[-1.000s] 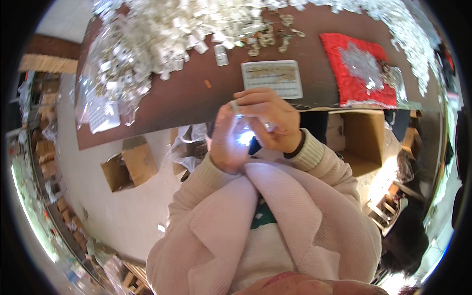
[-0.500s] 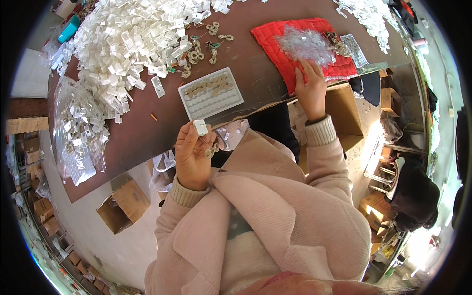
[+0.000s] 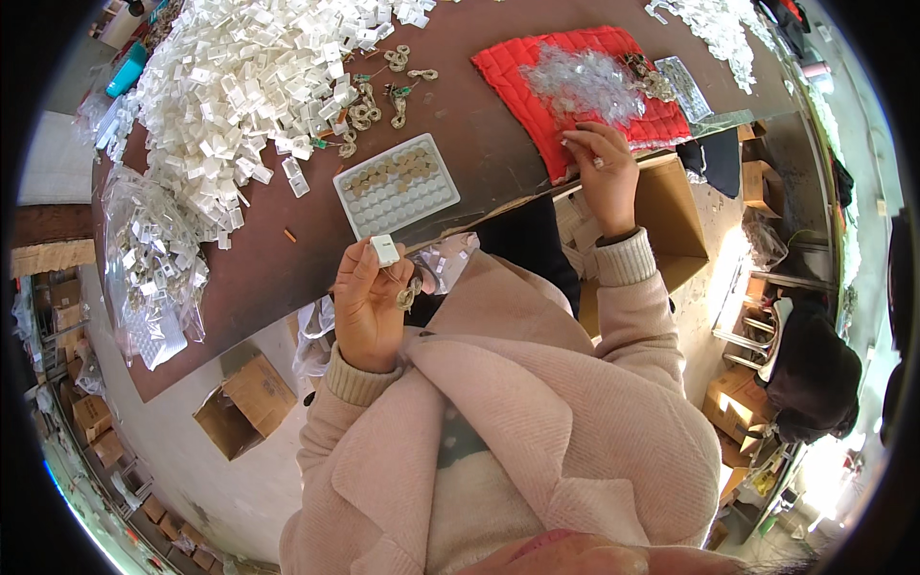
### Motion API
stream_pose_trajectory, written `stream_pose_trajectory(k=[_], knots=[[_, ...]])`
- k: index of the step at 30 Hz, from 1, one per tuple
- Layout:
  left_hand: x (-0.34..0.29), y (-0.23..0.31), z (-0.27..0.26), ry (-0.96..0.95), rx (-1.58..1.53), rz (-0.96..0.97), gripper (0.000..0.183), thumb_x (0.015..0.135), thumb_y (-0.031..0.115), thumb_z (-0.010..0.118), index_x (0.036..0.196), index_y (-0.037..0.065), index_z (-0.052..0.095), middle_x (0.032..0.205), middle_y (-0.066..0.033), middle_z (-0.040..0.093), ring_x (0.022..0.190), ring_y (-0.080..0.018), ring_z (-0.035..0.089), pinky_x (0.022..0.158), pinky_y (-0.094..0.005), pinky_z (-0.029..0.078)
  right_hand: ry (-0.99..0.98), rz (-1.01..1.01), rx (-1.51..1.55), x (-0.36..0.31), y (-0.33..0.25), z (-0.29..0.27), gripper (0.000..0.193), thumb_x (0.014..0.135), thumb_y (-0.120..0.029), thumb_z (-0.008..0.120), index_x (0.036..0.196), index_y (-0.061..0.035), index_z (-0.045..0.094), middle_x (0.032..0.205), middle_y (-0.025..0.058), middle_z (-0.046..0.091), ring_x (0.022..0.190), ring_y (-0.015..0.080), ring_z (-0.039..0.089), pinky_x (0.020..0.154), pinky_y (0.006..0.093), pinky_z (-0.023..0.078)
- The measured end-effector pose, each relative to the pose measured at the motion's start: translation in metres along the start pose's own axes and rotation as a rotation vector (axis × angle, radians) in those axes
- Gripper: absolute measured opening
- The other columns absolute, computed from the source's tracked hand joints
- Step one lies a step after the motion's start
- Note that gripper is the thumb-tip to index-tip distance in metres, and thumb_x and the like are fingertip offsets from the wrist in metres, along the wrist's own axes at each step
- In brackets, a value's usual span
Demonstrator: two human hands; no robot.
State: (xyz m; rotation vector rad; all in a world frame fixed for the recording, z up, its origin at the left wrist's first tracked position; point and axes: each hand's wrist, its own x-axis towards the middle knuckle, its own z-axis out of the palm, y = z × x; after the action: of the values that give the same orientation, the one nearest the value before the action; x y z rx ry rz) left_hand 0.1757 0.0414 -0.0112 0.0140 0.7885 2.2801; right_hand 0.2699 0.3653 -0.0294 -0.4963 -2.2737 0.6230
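My left hand (image 3: 369, 311) pinches a small white plastic case (image 3: 384, 251) upright in front of the table edge. From it hangs a small coil of pale wire (image 3: 409, 293), close to the fingers. My right hand (image 3: 607, 180) is over the near edge of a red quilted cloth (image 3: 498, 77), thumb and fingers drawn together. Tiny pale bits show at its fingertips and against the fingers, too small to name. On the cloth lies a heap of small clear plastic pieces (image 3: 585, 84), with a bundle of coiled wires (image 3: 649, 79) beside it.
A white tray (image 3: 422, 211) partly filled with round tan discs sits on the brown table (image 3: 287, 273). A large heap of white cases (image 3: 240, 86) covers the far left, above a clear bag of parts (image 3: 153, 249). Cardboard boxes (image 3: 685, 216) stand below.
My right hand has drawn back from the clear pieces, its fingers now closer together. The left hand still holds the white case. The whole view has shifted slightly.
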Motion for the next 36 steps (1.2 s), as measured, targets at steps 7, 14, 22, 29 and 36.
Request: stream_pose_trajectory(k=[7,14,22,29,36], knots=[[-0.003,0.002,-0.002,0.1,0.035,0.026,0.018,0.101,0.02,0.059,0.11,0.004,0.061,0.097,-0.0088,0.065,0.08,-0.0139,0.052,0.077,-0.0316,0.044,0.053,0.188,0.188,0.016,0.003,-0.009,0.018,0.086,0.002,0.071,0.101,-0.004,0.076,0.098,0.0103,0.072,0.085,0.017,0.067,0.077,0.0285,0.053],[-0.003,-0.001,0.002,0.142,0.033,0.003,0.02,0.102,0.022,0.059,0.111,0.004,0.061,0.094,-0.0089,0.062,0.077,-0.0136,0.048,0.074,-0.0299,0.041,-0.16,0.074,-0.038,0.006,-0.003,-0.007,0.014,0.083,-0.001,0.074,0.097,-0.0014,0.075,0.092,0.0116,0.071,0.076,0.0212,0.068,0.07,0.03,0.054],[-0.005,0.001,0.001,0.052,0.007,-0.002,0.02,0.102,0.021,0.058,0.111,0.004,0.061,0.096,-0.009,0.065,0.078,-0.0129,0.05,0.077,-0.0309,0.042,-0.141,0.005,-0.067,0.006,0.006,-0.003,0.012,0.084,-0.002,0.071,0.096,-0.002,0.071,0.089,0.0139,0.069,0.077,0.0276,0.069,0.069,0.0346,0.054],[-0.006,0.001,-0.001,0.027,-0.081,0.018,0.016,0.099,0.014,0.063,0.11,0.003,0.064,0.098,-0.0096,0.069,0.08,-0.0151,0.055,0.077,-0.0322,0.046,-0.073,0.351,0.215,0.019,0.009,-0.001,0.006,0.092,0.0,0.064,0.096,0.0009,0.068,0.089,0.01,0.071,0.077,0.0141,0.067,0.07,0.0283,0.054],[-0.005,-0.003,0.007,0.067,-0.007,0.031,0.017,0.1,0.016,0.061,0.11,0.002,0.062,0.09,-0.0055,0.063,0.077,-0.0129,0.05,0.072,-0.0305,0.04,-0.009,0.155,0.246,0.028,0.005,-0.008,0.015,0.09,0.003,0.065,0.103,-0.0001,0.071,0.091,0.01,0.071,0.083,0.0162,0.069,0.076,0.0284,0.054]])
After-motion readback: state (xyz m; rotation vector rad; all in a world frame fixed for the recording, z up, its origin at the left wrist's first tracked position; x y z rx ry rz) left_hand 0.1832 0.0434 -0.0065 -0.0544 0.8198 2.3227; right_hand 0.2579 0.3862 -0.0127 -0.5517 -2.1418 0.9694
